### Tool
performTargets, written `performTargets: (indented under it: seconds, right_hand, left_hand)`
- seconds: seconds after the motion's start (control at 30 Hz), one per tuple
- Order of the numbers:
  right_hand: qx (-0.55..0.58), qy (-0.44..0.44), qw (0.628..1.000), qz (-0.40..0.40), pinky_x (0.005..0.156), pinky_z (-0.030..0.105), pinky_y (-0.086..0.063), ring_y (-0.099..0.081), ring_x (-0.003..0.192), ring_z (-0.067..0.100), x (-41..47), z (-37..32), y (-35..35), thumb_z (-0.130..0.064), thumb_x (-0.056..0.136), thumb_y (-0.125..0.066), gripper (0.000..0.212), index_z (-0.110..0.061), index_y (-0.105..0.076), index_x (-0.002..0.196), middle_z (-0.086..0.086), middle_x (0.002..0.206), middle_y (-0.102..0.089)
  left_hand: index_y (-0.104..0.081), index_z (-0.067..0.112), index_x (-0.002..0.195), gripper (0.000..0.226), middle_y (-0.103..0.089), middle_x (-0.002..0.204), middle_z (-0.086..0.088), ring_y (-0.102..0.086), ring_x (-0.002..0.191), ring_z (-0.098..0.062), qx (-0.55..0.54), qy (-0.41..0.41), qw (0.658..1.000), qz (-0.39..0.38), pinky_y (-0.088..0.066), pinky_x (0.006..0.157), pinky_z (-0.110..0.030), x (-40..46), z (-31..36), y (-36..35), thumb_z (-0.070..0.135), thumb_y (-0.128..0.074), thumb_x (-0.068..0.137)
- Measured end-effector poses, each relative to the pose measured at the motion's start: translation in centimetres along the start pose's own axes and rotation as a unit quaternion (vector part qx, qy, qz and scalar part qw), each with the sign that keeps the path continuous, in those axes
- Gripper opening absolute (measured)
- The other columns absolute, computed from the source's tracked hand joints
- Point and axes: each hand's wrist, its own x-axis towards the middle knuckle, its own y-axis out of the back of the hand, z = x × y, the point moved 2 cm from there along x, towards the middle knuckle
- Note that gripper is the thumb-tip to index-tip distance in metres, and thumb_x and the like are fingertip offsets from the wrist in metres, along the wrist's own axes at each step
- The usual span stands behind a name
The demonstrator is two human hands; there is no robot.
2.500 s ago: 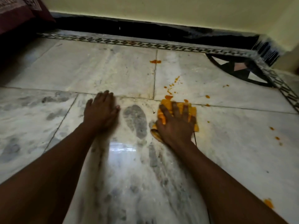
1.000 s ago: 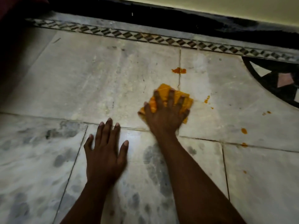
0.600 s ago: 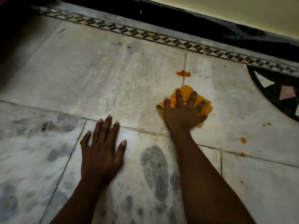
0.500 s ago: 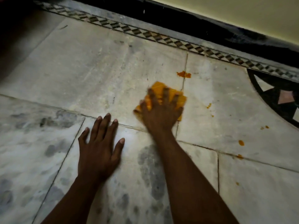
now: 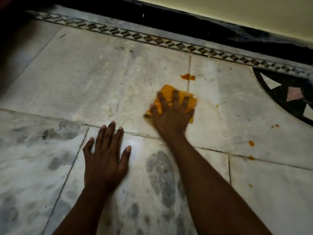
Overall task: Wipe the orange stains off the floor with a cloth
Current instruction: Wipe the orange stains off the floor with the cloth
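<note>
While my left hand (image 5: 105, 160) is bracing flat on the floor (image 5: 84, 78), my right hand (image 5: 171, 114), fingers spread, is pressing the cloth (image 5: 167, 92) mid-wipe; next I'm likely needing to push up to the blot (image 5: 187, 76) just beyond.

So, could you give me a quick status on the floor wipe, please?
Right hand flat on orange cloth. Left hand braced on floor. Stain just beyond cloth. Nothing in the way.
</note>
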Motion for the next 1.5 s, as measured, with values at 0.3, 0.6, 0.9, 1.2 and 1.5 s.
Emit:
performTargets:
  seconds: [0.3,0.6,0.9,1.2,1.5]
  right_hand:
    - [-0.016,-0.048,0.999,0.01,0.122,0.069,-0.018,-0.011,0.161,0.036,-4.6,9.3,2.7,-0.083,0.087,-0.029,0.071,-0.061,-0.028,0.156,-0.003,0.175,-0.018]
    - [-0.012,-0.072,0.996,0.055,0.118,0.076,-0.013,-0.012,0.158,0.044,-1.8,7.3,1.4,-0.083,0.088,-0.036,0.07,-0.057,-0.035,0.154,-0.001,0.174,-0.022]
    - [-0.048,-0.074,0.993,0.077,0.117,0.07,-0.017,-0.021,0.156,0.043,-1.4,7.4,1.6,-0.079,0.084,-0.044,0.069,-0.059,-0.042,0.15,-0.002,0.171,-0.03]
    - [-0.026,0.269,0.962,0.039,0.118,0.066,-0.026,-0.017,0.161,0.03,-2.6,7.5,1.8,-0.07,0.096,-0.047,0.059,-0.058,-0.037,0.154,-0.004,0.173,-0.024]
    - [0.002,0.052,0.997,0.054,0.121,0.07,-0.015,-0.02,0.159,0.04,6.1,0.5,-0.7,-0.069,0.092,-0.042,0.061,-0.057,-0.042,0.152,-0.001,0.171,-0.031]
  left_hand:
    - [-0.034,0.028,0.163,0.066,-0.017,0.177,0.005,-0.012,0.164,-0.016,-0.002,-0.003,1.0,-0.005,-0.015,0.125,-0.051,0.0,-0.2,0.0,0.055,-0.034,0.103]
    - [-0.062,0.017,0.121,0.044,-0.06,0.13,-0.009,-0.056,0.115,-0.037,0.026,-0.053,0.998,0.029,-0.039,0.093,-0.048,4.0,1.0,1.6,0.044,-0.047,0.09]
    - [-0.029,0.031,0.165,0.068,-0.018,0.176,0.004,-0.019,0.162,-0.019,0.019,-0.057,0.998,-0.032,-0.022,0.123,-0.047,14.4,2.4,-2.3,0.058,-0.026,0.102]
    - [-0.021,0.034,0.167,0.067,-0.012,0.177,0.008,-0.014,0.163,-0.016,-0.001,-0.036,0.999,-0.033,-0.021,0.125,-0.048,14.3,2.3,-0.9,0.054,-0.027,0.104]
    - [-0.016,0.037,0.168,0.064,-0.005,0.177,0.013,-0.007,0.163,-0.011,0.003,-0.044,0.999,-0.013,-0.018,0.127,-0.046,14.8,1.8,-2.1,0.053,-0.025,0.106]
